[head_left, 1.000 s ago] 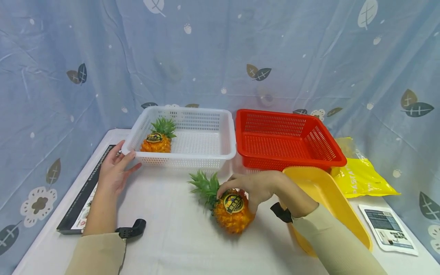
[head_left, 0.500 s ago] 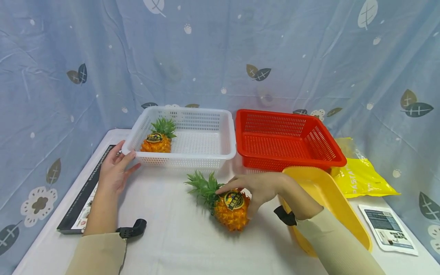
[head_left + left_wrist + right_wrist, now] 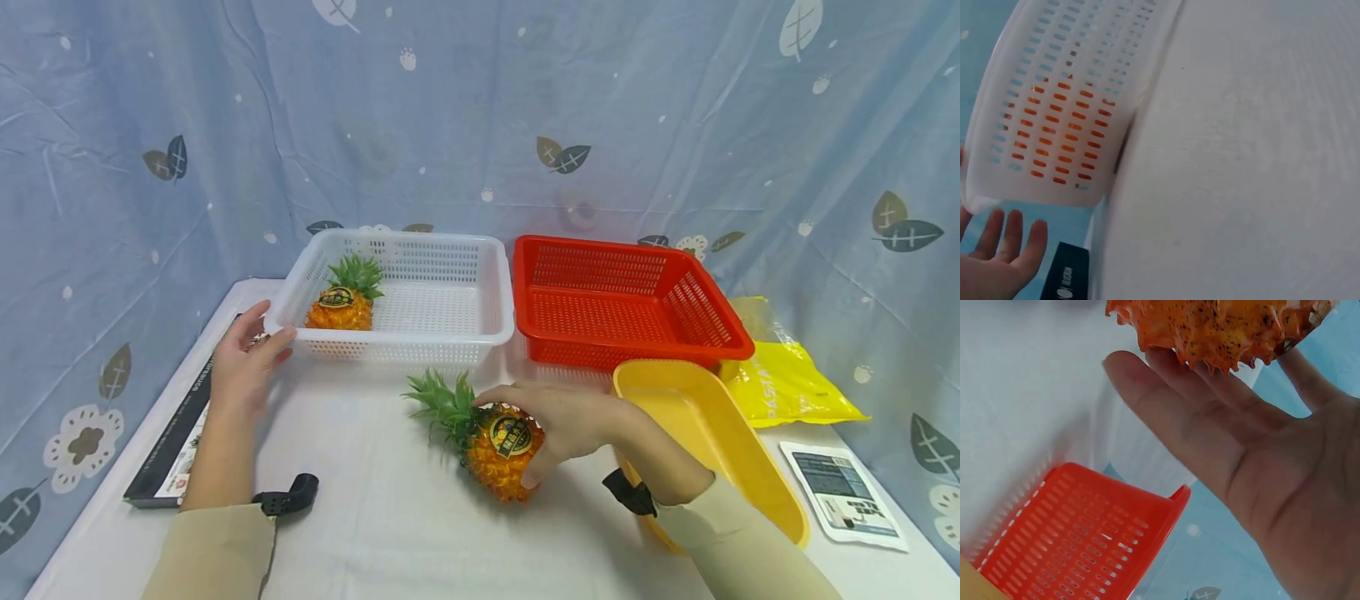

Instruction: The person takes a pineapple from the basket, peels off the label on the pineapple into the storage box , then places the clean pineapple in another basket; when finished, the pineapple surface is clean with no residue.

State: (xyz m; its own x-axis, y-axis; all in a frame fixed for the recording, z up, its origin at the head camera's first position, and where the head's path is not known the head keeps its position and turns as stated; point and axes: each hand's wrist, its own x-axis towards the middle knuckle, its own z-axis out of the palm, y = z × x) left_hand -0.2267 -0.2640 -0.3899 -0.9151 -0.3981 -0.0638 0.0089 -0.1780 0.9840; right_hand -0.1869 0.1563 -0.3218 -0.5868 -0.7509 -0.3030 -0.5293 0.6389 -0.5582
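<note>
A white plastic basket (image 3: 405,337) stands at the back, with one small pineapple (image 3: 340,310) inside at its left end. At that basket's front left corner, my left hand (image 3: 243,358) holds the rim between thumb and forefinger; the other fingers hang apart below it in the left wrist view. A second pineapple (image 3: 501,450) lies on the table, its leaves to the left and a round black-and-gold label upward. Across its right side my right hand (image 3: 566,421) holds it between thumb and fingers. In the right wrist view the nearest finger stretches past the fruit.
A red basket (image 3: 600,350) stands right of the white one. In front of it lies a yellow tray (image 3: 705,417), beside a yellow pasta bag (image 3: 787,387) and a white pouch (image 3: 843,496). A black box (image 3: 176,450) lies under my left forearm. A curtain hangs behind.
The pineapple under my right hand has shifted slightly left and turned a little. My right thumb has come round lower on its side. My left hand stays at the basket corner.
</note>
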